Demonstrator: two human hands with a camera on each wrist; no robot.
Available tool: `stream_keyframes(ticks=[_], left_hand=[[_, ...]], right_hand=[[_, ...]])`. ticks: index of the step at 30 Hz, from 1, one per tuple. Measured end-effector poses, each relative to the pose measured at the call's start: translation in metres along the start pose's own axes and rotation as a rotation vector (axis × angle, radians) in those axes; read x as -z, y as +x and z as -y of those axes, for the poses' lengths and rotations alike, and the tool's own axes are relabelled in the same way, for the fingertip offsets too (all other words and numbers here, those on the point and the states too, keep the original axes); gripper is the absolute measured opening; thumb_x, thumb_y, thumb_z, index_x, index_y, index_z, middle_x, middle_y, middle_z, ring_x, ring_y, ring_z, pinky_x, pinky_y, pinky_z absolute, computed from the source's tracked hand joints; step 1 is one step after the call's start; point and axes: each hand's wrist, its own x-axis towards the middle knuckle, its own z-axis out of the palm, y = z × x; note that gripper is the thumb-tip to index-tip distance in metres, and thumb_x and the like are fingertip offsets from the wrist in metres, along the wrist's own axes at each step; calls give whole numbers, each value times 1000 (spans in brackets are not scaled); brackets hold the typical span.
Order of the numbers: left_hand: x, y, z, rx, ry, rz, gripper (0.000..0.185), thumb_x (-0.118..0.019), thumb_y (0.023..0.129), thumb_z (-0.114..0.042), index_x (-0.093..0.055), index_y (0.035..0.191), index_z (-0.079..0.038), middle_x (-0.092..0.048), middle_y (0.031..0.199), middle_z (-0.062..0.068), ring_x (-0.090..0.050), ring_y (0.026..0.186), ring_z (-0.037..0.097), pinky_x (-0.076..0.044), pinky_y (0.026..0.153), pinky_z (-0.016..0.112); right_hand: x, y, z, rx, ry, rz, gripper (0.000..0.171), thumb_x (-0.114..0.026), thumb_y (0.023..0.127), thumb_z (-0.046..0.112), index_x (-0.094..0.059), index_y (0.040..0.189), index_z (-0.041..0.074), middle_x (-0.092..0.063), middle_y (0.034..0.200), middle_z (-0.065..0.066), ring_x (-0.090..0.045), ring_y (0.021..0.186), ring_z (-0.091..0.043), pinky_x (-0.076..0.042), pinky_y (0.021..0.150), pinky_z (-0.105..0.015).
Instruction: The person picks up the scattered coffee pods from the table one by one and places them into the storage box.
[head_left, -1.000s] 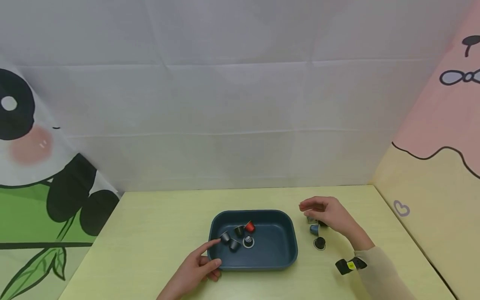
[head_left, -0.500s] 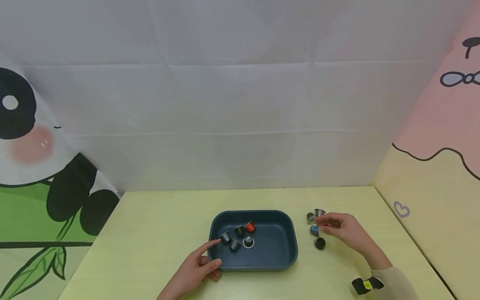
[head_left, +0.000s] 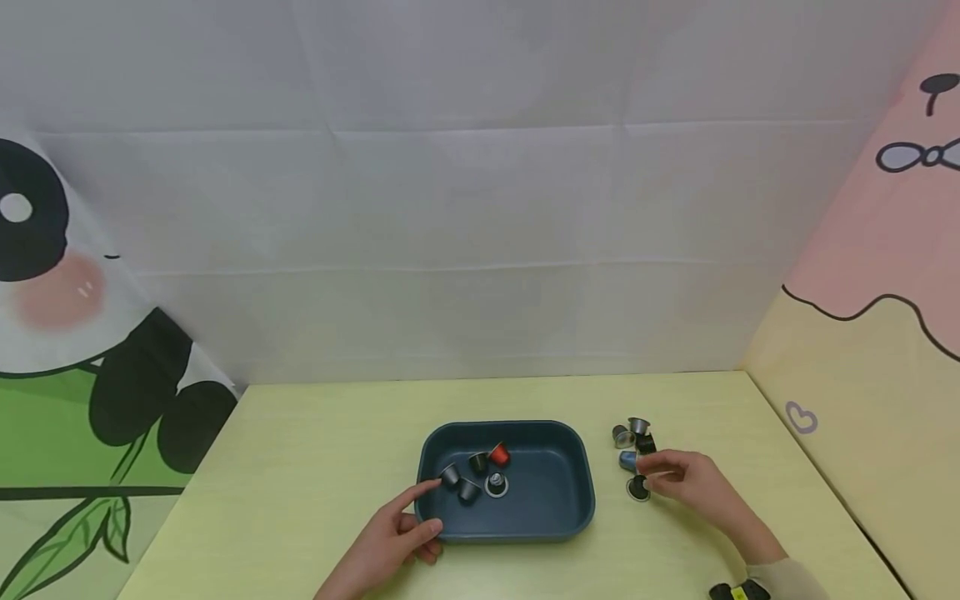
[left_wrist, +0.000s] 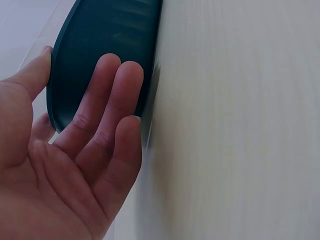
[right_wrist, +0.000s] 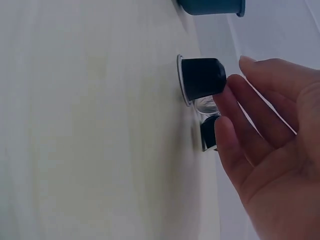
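Note:
Fingers of my left hand touch the near left corner of a dark blue tray, the index finger at its rim. Seen in the left wrist view, the loosely bent fingers lie against the tray's outer wall. Several coffee capsules lie inside, among them a red capsule and a dark grey capsule. To the right, my right hand reaches a black capsule standing on its silver rim, fingers spread beside it and not closed round it. A blue capsule lies just behind.
Behind the blue capsule are a silver capsule, a grey capsule and another black capsule. The pale yellow table ends at a white cloth backdrop, with a printed panel along the right.
My right hand has moved from the rear capsules toward me, down to the front black capsule. The left hand and the tray stay where they were.

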Motion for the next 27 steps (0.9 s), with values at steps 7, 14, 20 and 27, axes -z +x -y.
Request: stream_keyframes(ticks=[7,14,20,27], left_hand=[[0,0,-1,2,11,2,61,-64,99,-23,-38,152,-8,-72,81,18,-72,73,34,-56,65,34],[1,0,0,4,8,0,61,-64,99,-23,-38,152,-8,-72,80,18,-72,73,34,-56,65,34],[1,0,0,5,-2,0,61,-65,99,-23,-38,152,-8,-71,80,18,-72,74,34,-57,67,35],[1,1,2,4,10,-3,60,-64,99,-23,-39,152,-10,-71,80,19,-72,73,34,-57,66,34]], right_hand=[[-10,-4,-8,-16,-96,-3,28,-81,83,12,-74,110,10,-69,113,-11,-69,94,-25,-54,79,-27],[-12,-4,-11,-12,-111,-7,29,-81,81,9,-74,110,11,-68,113,-10,-68,95,-27,-54,81,-29],[-11,-4,-11,-3,-115,-3,28,-82,82,12,-74,109,11,-69,111,-10,-69,93,-24,-54,81,-29],[-10,-6,-11,22,-123,-6,27,-82,82,12,-74,108,8,-70,109,-11,-69,93,-20,-55,80,-30]])
